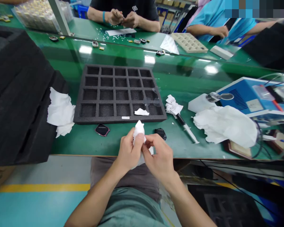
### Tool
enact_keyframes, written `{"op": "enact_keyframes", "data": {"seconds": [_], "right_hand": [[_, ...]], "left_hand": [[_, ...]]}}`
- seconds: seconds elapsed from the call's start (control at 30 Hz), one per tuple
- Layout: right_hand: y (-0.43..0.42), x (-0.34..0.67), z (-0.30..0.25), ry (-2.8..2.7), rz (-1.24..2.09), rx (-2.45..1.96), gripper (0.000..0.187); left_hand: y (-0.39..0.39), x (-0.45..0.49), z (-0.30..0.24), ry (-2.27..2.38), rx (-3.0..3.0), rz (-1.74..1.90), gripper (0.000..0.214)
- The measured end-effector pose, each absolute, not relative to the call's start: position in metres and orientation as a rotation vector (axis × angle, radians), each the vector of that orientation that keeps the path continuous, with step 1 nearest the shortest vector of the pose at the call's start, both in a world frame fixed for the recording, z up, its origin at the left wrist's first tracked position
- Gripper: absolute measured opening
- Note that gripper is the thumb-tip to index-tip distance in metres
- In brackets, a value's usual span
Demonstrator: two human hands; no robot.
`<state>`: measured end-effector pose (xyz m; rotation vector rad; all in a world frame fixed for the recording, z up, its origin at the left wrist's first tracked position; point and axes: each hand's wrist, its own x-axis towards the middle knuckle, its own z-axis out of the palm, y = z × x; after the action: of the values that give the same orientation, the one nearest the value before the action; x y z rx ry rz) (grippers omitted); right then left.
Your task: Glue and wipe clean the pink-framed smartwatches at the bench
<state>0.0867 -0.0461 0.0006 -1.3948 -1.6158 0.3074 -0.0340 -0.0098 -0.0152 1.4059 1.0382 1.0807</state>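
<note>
My left hand (130, 149) is closed around a crumpled white tissue (139, 128), its thumb pressed on top. My right hand (159, 154) pinches the lower part of the same tissue, fingertips meeting the left hand. Whether anything is wrapped inside cannot be seen. Just beyond my hands lies a black foam tray (100, 113) with rows of square compartments; a torn scrap of tissue (142, 112) rests on its near right part. A watch case with a dark face (102, 130) lies left of my hands, and a small black part (161, 133) sits to the right.
Black foam blocks (19, 94) are stacked at left beside a loose tissue (60, 108). To the right are a syringe (188, 129), a white bottle (200, 102), a cloth (227, 124) and a blue machine (241, 94). Co-workers' hands (124, 18) are busy across the bench.
</note>
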Motion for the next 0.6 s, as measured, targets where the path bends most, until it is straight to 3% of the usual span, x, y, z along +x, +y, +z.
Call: {"op": "enact_keyframes", "data": {"seconds": [0.2,0.37,0.6], "right_hand": [[-0.05,0.087,0.002,-1.574,0.425,-1.392,0.007],[-0.041,0.083,0.007,-1.568,0.172,-1.32,0.015],[-0.035,0.079,-0.015,-1.601,0.198,-1.138,0.008]], "left_hand": [[-0.01,-0.03,-0.016,1.211,1.354,1.124,0.051],[-0.014,-0.032,-0.006,1.171,1.453,1.031,0.034],[-0.012,-0.034,-0.015,1.337,1.249,1.189,0.062]]}}
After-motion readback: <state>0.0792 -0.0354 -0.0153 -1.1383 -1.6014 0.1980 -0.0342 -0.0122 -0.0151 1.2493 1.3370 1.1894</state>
